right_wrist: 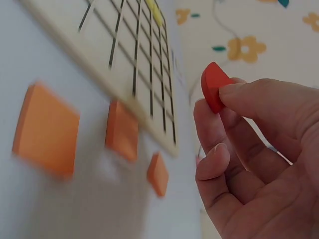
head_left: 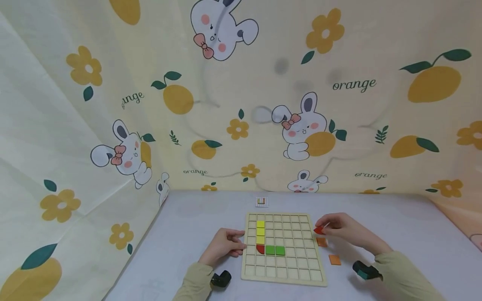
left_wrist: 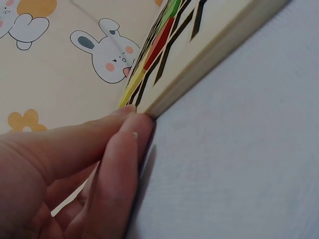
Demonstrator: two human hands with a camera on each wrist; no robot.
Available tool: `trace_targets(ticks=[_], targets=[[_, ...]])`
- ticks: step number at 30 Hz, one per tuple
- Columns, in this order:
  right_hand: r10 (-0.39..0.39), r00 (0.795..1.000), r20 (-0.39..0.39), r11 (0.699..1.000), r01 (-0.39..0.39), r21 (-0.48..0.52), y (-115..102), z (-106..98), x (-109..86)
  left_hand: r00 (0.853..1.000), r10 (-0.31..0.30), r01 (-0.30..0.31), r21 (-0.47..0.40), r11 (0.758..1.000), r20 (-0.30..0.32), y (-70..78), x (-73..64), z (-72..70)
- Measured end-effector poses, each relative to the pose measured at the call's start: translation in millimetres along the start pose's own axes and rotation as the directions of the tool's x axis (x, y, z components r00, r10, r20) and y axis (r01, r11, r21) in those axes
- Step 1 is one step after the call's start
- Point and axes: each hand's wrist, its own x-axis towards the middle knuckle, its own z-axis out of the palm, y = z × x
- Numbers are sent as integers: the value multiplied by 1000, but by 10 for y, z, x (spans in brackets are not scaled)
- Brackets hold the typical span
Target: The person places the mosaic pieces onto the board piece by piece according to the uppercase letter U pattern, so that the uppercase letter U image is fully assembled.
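A pale wooden grid board (head_left: 295, 263) lies on the table. Yellow square tiles (head_left: 260, 231) form a column in it; below them sit a red quarter-round tile (head_left: 260, 249) and two green square tiles (head_left: 275, 250) in a row. My left hand (head_left: 224, 246) is at the board's left edge, thumb and fingertip pinching the rim in the left wrist view. Just off the right edge, my right hand (head_left: 340, 229) holds another red tile (right_wrist: 214, 85) with a curved side between thumb and fingers, raised above the table. Its other fingers are loosely bent.
Orange tiles (right_wrist: 47, 132) lie on the table right of the board; three show in the right wrist view. A small card (head_left: 262, 202) with a grid pattern lies behind the board. A printed cloth (head_left: 350, 125) hangs behind the table.
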Motion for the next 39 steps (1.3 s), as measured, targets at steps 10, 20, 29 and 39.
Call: trace_targets(ticks=[10,20,29,39], targets=[[-23,994,111,1000,20,23,-122,274,255,1000,-3,3,5,1000,-4,11,-9,9],[-28,989,144,1000,28,2,-168,524,363,1000,7,-7,5,1000,6,2,8,0],[-86,985,149,994,95,-53,-171,668,424,1000,9,-9,-1,1000,4,-14,13,-17],[-100,981,168,992,113,-65,-145,758,485,1000,9,-9,11,1000,-4,-61,53,-3]])
